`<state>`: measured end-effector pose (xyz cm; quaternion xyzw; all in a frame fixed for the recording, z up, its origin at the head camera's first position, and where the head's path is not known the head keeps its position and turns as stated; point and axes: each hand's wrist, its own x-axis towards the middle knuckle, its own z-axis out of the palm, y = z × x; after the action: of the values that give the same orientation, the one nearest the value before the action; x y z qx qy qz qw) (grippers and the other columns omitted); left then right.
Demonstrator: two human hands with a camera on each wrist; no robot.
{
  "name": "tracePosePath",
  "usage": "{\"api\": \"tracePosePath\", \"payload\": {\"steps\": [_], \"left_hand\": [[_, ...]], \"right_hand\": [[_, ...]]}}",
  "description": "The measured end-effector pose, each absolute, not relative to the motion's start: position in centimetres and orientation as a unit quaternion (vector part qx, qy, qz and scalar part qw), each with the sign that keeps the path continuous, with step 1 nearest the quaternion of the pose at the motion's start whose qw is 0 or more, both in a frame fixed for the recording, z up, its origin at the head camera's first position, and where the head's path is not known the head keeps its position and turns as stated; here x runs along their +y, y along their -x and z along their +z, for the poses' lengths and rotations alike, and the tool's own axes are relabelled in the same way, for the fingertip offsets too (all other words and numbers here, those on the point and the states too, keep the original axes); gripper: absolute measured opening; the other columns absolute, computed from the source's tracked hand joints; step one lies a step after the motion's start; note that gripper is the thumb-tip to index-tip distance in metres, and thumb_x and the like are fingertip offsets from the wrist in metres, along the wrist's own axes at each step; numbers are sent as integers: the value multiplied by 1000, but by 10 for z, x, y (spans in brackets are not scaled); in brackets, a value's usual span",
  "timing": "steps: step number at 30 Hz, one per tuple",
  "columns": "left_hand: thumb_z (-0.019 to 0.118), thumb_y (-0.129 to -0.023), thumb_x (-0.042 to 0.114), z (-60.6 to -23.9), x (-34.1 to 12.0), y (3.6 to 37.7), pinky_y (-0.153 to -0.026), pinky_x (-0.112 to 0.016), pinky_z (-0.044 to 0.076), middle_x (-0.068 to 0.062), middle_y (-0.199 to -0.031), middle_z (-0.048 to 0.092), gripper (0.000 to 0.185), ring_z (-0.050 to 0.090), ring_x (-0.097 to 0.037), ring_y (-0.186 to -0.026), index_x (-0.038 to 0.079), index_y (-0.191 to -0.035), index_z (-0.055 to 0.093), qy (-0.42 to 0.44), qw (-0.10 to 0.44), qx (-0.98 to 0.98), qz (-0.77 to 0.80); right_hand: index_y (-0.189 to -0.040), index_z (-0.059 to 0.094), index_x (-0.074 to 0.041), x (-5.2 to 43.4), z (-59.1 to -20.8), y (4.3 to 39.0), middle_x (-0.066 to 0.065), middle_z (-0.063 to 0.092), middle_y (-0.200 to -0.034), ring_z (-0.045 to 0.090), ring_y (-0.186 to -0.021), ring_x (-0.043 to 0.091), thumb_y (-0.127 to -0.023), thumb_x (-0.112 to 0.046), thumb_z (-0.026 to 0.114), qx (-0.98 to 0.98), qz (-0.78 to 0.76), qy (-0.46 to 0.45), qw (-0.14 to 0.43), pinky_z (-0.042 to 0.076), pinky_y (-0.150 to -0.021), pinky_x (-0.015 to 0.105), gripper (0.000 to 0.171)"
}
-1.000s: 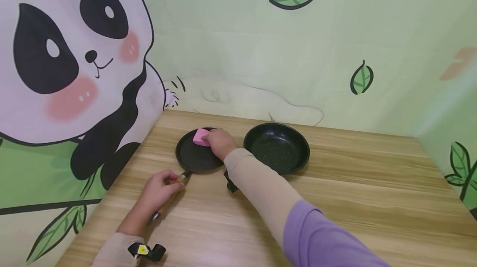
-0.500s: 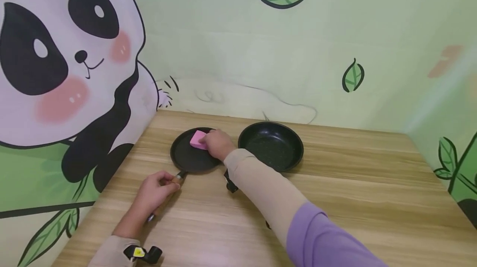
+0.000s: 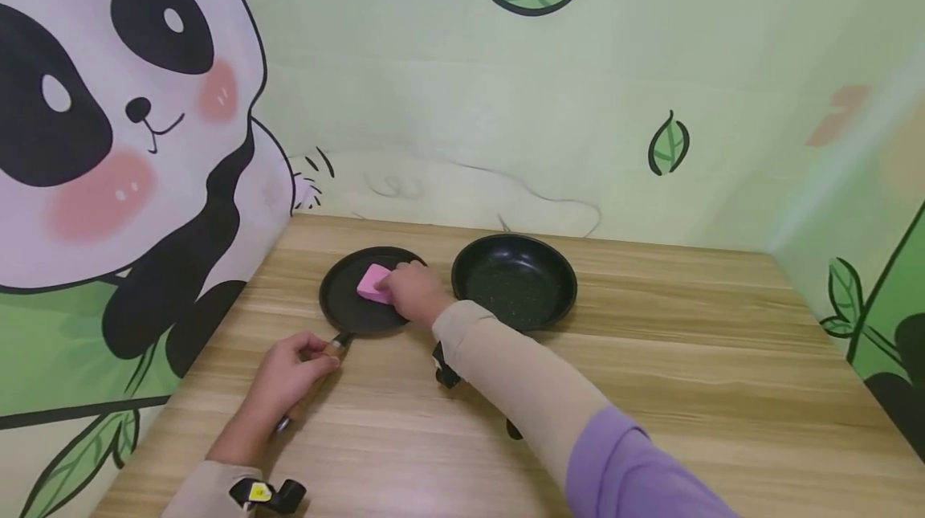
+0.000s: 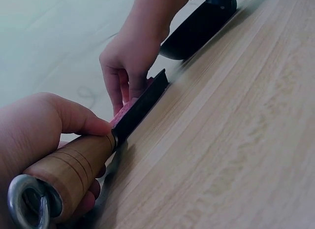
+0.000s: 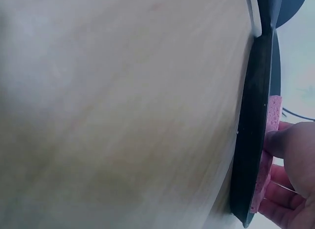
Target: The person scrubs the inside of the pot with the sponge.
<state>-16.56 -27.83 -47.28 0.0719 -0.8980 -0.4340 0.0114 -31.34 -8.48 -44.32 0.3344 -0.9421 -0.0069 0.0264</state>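
The wooden table [image 3: 650, 389] runs wide and bare to the right, with walls closing the far and left sides. On it, the flat black pan [image 3: 347, 309] sits toward the far left, rim almost touching the deeper black pan [image 3: 515, 283] on its right. The left hand [image 3: 289, 369] is curled round the wooden handle [image 4: 74, 172], pinning the flat pan level. The right hand [image 3: 406, 291] pinches the pink sponge [image 3: 372, 283] flat against the pan floor, fingers curled over it. Best bet here: firm handle grip and short strokes inside the rim. The tight spot is the right side, where the knuckles could bump the deeper pan; the near side has plenty of room.
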Motion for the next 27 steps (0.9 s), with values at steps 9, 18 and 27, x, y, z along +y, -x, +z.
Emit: {"api": "tracePosePath", "payload": {"steps": [9,18,27], "left_hand": [[73,-90,21,-472,-277,164,-67,-30,47,-12,-98,65,31,58,-23,-85,-1,-111,67,-75,3,-890,-450],[75,-88,19,-472,-279,164,-69,-32,47,-9,-93,65,23,57,-22,-82,2,-105,70,-56,10,-891,-450],[77,-86,13,-472,-285,165,-71,-34,46,-8,-89,66,21,57,-22,-82,2,-101,69,-28,9,-891,-453]], "right_hand": [[-132,69,-32,-80,-437,294,-5,71,-120,62,-111,17,-101,-22,60,-934,-1,-357,19,47,-100,31,33],[-131,69,-32,-84,-444,295,-7,71,-120,62,-109,16,-101,-24,62,-931,-8,-364,24,47,-97,31,32],[-129,70,-35,-97,-450,301,-5,71,-122,61,-103,22,-102,-22,59,-945,1,-324,41,51,-91,36,32]]}}
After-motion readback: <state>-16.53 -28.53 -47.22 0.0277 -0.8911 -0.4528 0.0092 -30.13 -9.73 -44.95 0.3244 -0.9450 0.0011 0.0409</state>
